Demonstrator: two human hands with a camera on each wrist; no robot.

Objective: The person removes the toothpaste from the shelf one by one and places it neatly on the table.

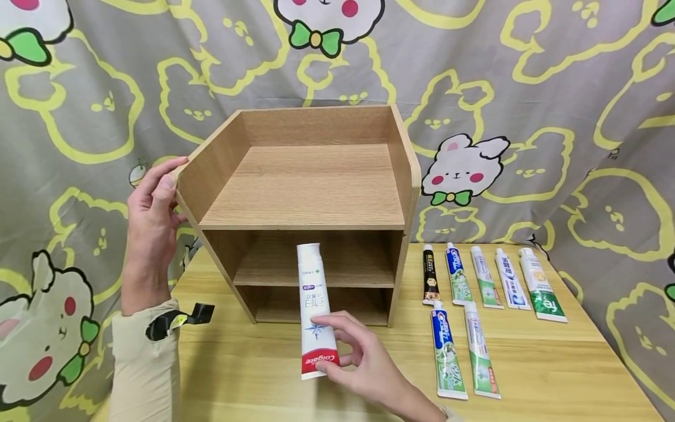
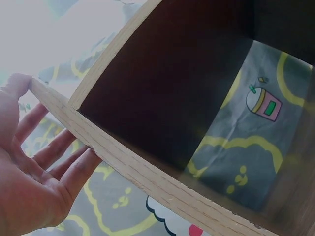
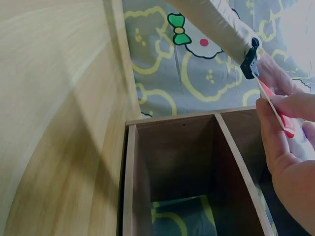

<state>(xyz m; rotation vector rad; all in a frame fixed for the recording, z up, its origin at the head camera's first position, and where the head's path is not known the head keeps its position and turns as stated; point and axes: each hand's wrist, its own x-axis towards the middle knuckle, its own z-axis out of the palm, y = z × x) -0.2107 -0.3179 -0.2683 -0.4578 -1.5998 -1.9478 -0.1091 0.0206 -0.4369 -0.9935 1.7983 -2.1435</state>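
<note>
A wooden shelf unit (image 1: 306, 181) stands on the table, with a walled top and two open levels under it. My left hand (image 1: 155, 211) holds the upper edge of its left side panel; in the left wrist view the thumb (image 2: 18, 84) lies on one side of the panel edge and the fingers on the other. Between thumb and fingers my right hand (image 1: 364, 357) pinches the crimped end of a white Colgate toothpaste tube (image 1: 314, 299). The tube is in front of the shelf openings, cap end pointing up and away. Only its red end shows clearly in the right wrist view.
Right of the shelf, several toothpaste tubes lie in a back row, among them a black tube (image 1: 430, 275) and a white-green tube (image 1: 543, 287). Two more, a blue-green tube (image 1: 448, 354) and a grey-green tube (image 1: 481, 351), lie nearer. A patterned curtain (image 1: 527, 117) hangs behind.
</note>
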